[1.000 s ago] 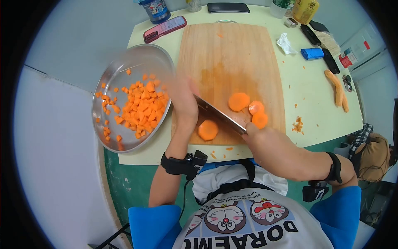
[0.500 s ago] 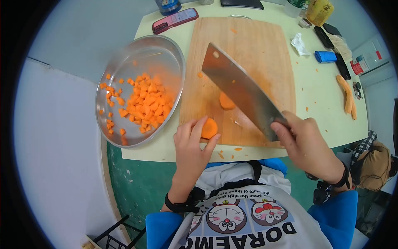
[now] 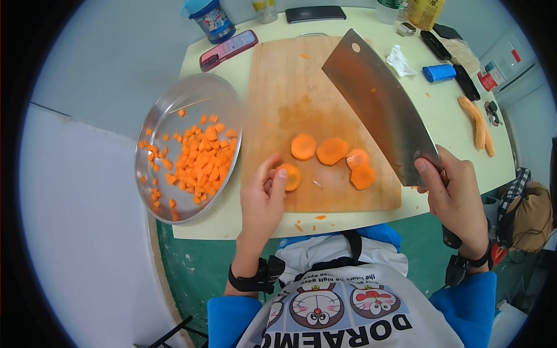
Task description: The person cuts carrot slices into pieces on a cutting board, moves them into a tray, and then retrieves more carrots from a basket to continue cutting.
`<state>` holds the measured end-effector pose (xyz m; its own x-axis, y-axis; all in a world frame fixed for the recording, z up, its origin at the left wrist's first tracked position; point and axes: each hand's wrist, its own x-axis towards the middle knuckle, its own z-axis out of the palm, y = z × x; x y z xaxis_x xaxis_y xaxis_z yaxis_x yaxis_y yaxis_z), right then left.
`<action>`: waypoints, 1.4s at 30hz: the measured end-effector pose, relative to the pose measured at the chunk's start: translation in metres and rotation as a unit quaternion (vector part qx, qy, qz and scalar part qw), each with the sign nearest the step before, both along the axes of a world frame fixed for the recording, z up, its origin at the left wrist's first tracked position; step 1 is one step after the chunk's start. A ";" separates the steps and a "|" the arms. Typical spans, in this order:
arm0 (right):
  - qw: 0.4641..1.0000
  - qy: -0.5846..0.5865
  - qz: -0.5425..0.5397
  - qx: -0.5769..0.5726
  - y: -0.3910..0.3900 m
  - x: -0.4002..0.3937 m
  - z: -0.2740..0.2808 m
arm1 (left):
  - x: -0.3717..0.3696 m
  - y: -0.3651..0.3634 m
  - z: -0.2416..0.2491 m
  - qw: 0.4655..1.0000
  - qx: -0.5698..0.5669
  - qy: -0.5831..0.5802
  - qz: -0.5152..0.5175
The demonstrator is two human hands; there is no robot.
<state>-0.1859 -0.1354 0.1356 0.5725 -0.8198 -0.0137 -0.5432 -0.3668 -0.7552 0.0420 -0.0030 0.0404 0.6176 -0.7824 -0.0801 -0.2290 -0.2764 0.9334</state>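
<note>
My right hand (image 3: 455,194) grips the dark handle of a broad cleaver (image 3: 389,110), its blade raised over the right side of the wooden cutting board (image 3: 267,75). At the board's near left corner, my left hand (image 3: 262,197) has its thumb and curled fingers around a round carrot slice (image 3: 292,178). Several more carrot slices (image 3: 332,151) lie flat in a loose row to the right of it. Left of the board, a steel basin (image 3: 168,103) holds a heap of diced carrot (image 3: 206,156).
A phone (image 3: 229,49) and a blue bottle (image 3: 212,22) stand beyond the basin. On the table's right are crumpled tissue (image 3: 399,62), a blue roll (image 3: 439,73) and peeled carrots (image 3: 477,123). Carrot scraps dot the near table edge.
The cleaver has lifted and moved right, uncovering the carrot slices on the board. My left hand keeps its slice near the board's left corner, fingers now more curled. The view has shifted.
</note>
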 end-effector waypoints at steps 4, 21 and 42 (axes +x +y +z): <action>1.000 -0.016 -0.007 0.017 0.004 -0.006 0.000 | 0.006 -0.002 0.003 0.985 0.006 -0.163 -0.064; 0.994 0.028 0.097 0.032 0.022 0.006 -0.010 | -0.012 0.011 -0.002 0.969 -0.003 -0.242 -0.042; 0.971 0.107 0.212 -0.037 0.048 0.034 -0.026 | 0.006 -0.010 0.013 0.950 -0.243 -0.124 0.150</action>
